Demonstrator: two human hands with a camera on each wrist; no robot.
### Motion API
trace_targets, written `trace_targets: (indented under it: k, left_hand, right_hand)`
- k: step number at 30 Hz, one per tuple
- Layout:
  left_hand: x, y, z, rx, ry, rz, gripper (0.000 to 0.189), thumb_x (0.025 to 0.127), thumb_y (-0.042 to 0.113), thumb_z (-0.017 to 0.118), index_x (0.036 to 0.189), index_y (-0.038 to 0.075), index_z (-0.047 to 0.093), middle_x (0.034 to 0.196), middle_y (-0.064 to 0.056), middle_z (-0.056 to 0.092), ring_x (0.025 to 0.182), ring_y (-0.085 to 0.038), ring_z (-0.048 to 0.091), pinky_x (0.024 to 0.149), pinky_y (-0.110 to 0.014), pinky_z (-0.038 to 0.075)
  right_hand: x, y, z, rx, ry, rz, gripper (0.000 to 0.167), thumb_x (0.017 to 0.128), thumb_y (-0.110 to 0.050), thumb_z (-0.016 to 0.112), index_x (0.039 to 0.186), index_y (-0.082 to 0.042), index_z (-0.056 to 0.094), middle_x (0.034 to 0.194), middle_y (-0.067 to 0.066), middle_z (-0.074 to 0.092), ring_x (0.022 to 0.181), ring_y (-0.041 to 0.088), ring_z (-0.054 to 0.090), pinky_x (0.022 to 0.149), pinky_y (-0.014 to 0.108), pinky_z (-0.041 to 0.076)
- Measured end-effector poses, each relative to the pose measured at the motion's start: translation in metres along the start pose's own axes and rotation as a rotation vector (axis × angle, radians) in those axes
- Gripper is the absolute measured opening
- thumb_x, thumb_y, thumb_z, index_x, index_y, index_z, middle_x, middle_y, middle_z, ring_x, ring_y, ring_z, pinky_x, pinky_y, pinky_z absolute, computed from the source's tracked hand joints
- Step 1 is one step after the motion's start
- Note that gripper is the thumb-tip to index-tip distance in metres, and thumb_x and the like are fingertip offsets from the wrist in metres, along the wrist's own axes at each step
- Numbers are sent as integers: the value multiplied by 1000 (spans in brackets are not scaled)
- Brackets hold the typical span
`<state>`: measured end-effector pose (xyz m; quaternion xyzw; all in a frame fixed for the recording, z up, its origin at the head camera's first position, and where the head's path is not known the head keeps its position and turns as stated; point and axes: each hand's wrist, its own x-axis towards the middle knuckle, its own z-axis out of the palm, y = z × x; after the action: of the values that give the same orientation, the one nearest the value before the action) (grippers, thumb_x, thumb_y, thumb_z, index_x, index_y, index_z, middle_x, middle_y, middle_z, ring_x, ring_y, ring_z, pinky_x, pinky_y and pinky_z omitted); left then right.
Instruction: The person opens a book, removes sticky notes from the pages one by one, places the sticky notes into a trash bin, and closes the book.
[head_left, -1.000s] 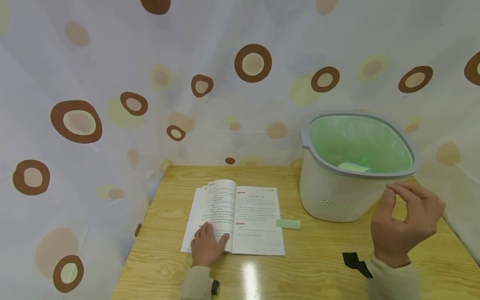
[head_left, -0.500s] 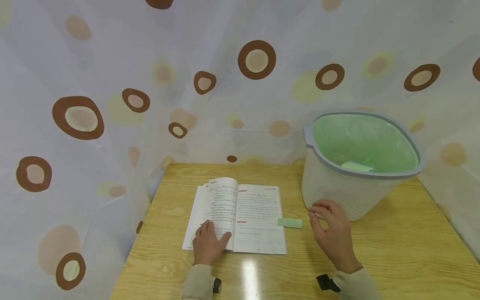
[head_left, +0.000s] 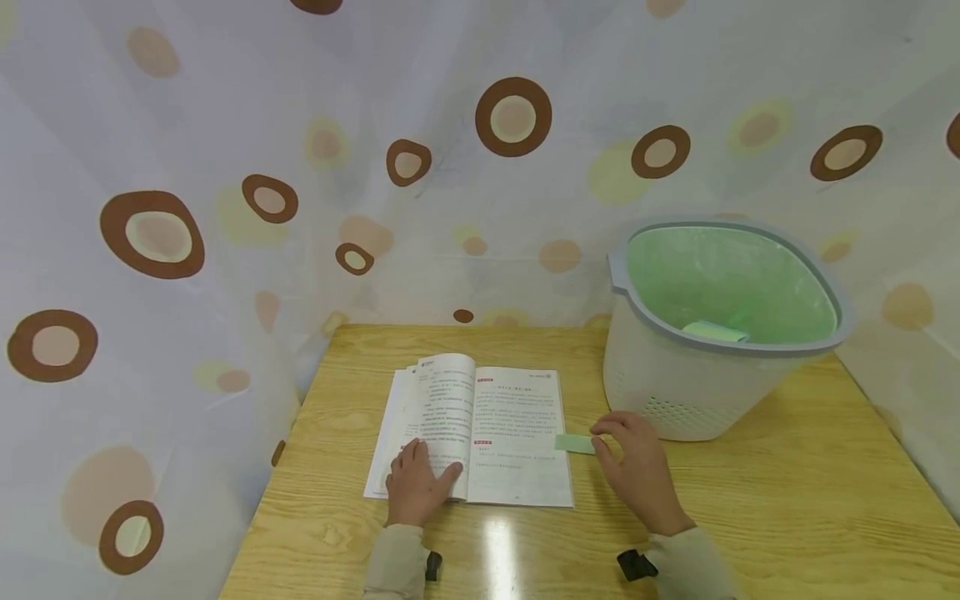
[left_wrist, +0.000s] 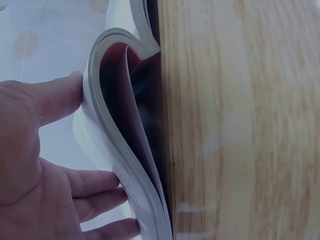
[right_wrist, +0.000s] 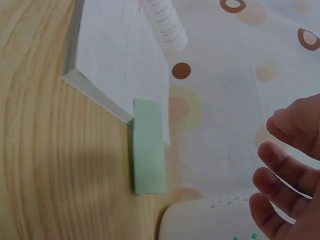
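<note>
An open book with printed pages lies on the wooden table; its left pages bulge upward. My left hand rests on the lower left page with fingers spread, and in the left wrist view its thumb and fingertips touch the curved pages. A pale green paper strip lies partly on the right page and sticks out past the book's edge. My right hand is at the strip's outer end, thumb and index finger parted. In the right wrist view the whole green strip shows, with the fingers apart from it.
A tall white basket with a grey rim and green inside stands behind my right hand. A light green roll-like item lies in it. A white sheet with brown and yellow circles hangs behind the table.
My right hand has come down and left from in front of the basket to the outer end of the green strip. The left hand stays on the left page.
</note>
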<state>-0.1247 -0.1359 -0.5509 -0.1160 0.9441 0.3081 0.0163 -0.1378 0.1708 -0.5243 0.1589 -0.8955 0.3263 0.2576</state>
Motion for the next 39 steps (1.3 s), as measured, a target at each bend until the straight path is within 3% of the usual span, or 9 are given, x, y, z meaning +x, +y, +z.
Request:
trace_targets:
  k: [5, 15, 39]
  left_hand:
    - [-1, 1, -1, 8, -3, -1, 74, 86, 40, 70, 139, -7, 48, 147, -25, 44, 135, -51, 39, 106, -69, 34]
    - [-1, 1, 0, 17, -3, -1, 75, 87, 41, 70, 140, -7, 47, 148, -25, 44, 136, -50, 39, 106, -69, 34]
    - [-1, -1, 0, 36, -7, 17, 74, 88, 43, 68, 139, -6, 49, 147, -25, 45, 133, -51, 41, 105, -68, 36]
  right_hand:
    - [-5, 5, 13, -14, -68, 34, 12, 81, 1, 74, 92, -4, 72, 102, 11, 69, 98, 32, 62, 83, 49, 51]
    - [-3, 10, 22, -46, -214, 187, 11, 88, -7, 69, 98, -5, 72, 111, 13, 67, 104, 33, 58, 87, 49, 52]
    - [5, 27, 44, -124, -335, 243, 23, 86, -11, 68, 108, -4, 70, 115, 20, 65, 108, 37, 59, 95, 53, 49]
